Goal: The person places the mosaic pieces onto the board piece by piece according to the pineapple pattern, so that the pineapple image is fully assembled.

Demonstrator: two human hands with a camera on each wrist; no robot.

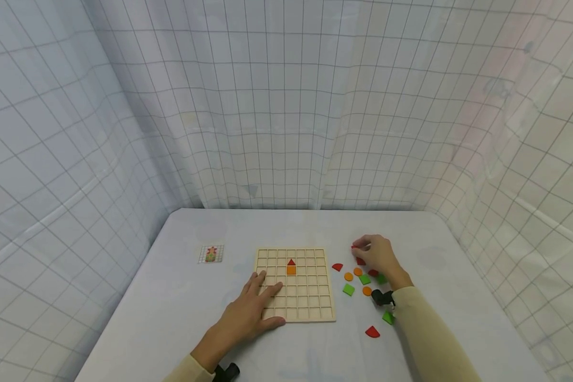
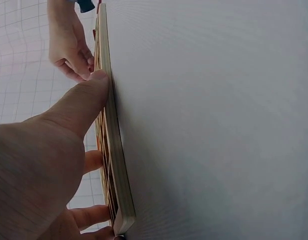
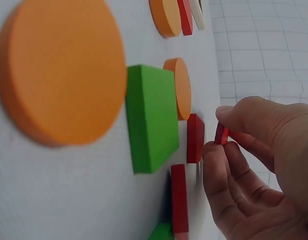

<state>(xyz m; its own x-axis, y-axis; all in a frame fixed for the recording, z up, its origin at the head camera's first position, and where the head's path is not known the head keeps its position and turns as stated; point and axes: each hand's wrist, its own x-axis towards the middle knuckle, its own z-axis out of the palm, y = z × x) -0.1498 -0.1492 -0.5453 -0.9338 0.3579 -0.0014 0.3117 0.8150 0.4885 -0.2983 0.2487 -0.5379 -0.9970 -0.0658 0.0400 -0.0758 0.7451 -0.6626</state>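
Note:
A pale wooden grid board lies on the table, holding an orange square with a red triangle directly above it. My left hand rests on the board's near left corner with fingers spread; in the left wrist view its thumb lies against the board's edge. Right of the board, my right hand pinches a small red piece between thumb and fingers, raised off the table. Its full shape is hidden by the fingers. Beneath and around this hand lie loose pieces: orange discs, green squares and red quarter circles.
A small picture card with a gridded pattern figure lies left of the board. White gridded curtains enclose the white table at the back and both sides. A dark wrist camera sits under my right wrist.

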